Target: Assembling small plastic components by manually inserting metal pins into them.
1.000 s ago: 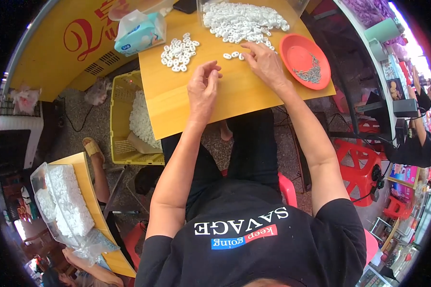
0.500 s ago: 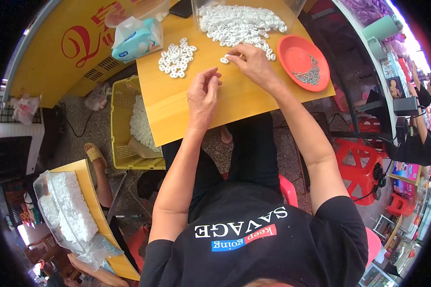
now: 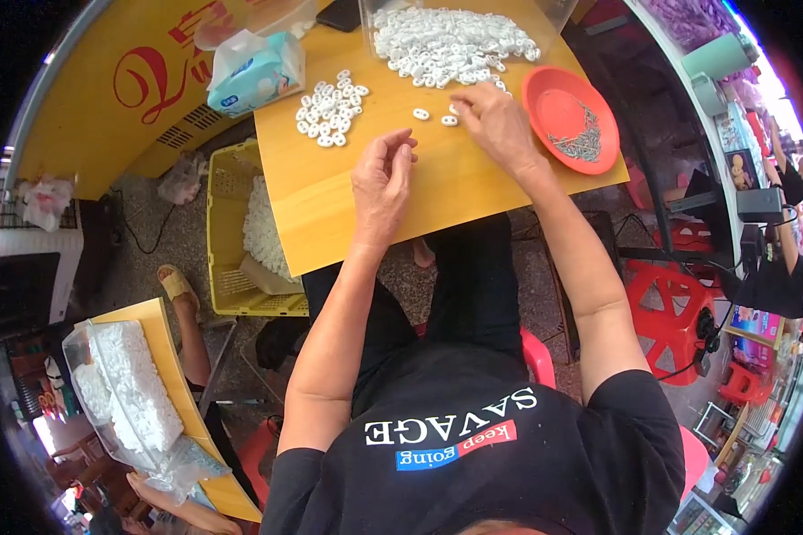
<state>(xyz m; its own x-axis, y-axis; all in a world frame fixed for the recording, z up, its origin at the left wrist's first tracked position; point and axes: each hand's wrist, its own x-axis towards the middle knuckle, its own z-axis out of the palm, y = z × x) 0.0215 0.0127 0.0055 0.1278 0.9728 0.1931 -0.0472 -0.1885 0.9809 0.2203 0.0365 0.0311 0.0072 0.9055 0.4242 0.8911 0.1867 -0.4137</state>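
Note:
Small white oval plastic pieces with two holes lie on the yellow table [image 3: 321,214]. My right hand [image 3: 498,129] reaches in from the right, its thumb and fingertips pinched on one white oval piece [image 3: 453,109]. Just below these fingertips rests another oval piece [image 3: 449,120], with a single oval piece [image 3: 421,114] apart to its left. My left hand [image 3: 384,183] hovers over the table's near part, loosely curled, thumb apart and nothing visible in it. Ahead of the right hand spreads a large heap of pieces [image 3: 455,40]. A smaller pile [image 3: 328,111] sits at the left.
A red plastic dish [image 3: 558,98] holding small metal parts [image 3: 584,138] stands right of my right hand. A tissue pack [image 3: 257,71] and a dark phone [image 3: 339,14] lie at the far left. Below the table's left edge stands a yellow crate [image 3: 227,259] of white pieces.
My right hand has moved right, leaving one oval piece on the table. Another now lies below its fingertips. The left hand has hardly moved.

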